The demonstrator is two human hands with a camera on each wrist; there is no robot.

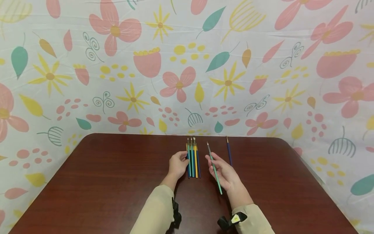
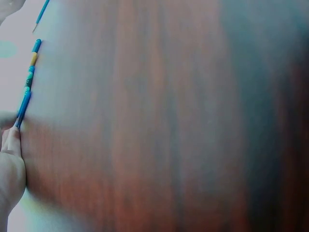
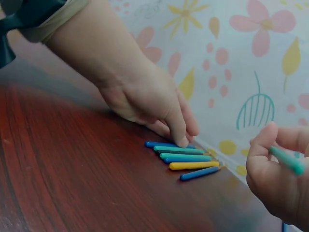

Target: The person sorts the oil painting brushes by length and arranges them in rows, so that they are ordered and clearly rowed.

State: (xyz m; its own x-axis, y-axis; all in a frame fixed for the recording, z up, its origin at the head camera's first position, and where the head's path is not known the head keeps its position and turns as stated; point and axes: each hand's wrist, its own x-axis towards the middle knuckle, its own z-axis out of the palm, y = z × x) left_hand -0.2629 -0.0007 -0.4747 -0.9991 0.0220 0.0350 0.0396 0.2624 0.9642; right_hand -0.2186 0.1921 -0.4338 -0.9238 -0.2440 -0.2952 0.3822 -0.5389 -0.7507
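In the head view my right hand (image 1: 224, 173) holds a green paintbrush (image 1: 217, 177) between thumb and fingers, bristles pointing up and away, above the table. Several paintbrushes with blue, green and yellow handles lie side by side in a row, among them a yellow paintbrush (image 1: 195, 162). At the row's left edge my left hand (image 1: 177, 165) pinches the outermost blue paintbrush (image 3: 157, 144) with thumb and fingers. The right wrist view shows that thumb on the handle. The left wrist view has only part of the left hand (image 2: 12, 174) at its edge.
A single blue paintbrush (image 1: 229, 150) lies apart to the right of the row, partly behind the right hand. The dark brown wooden table (image 1: 117, 182) ends at a flower-patterned cloth (image 1: 178, 97) hanging behind it.
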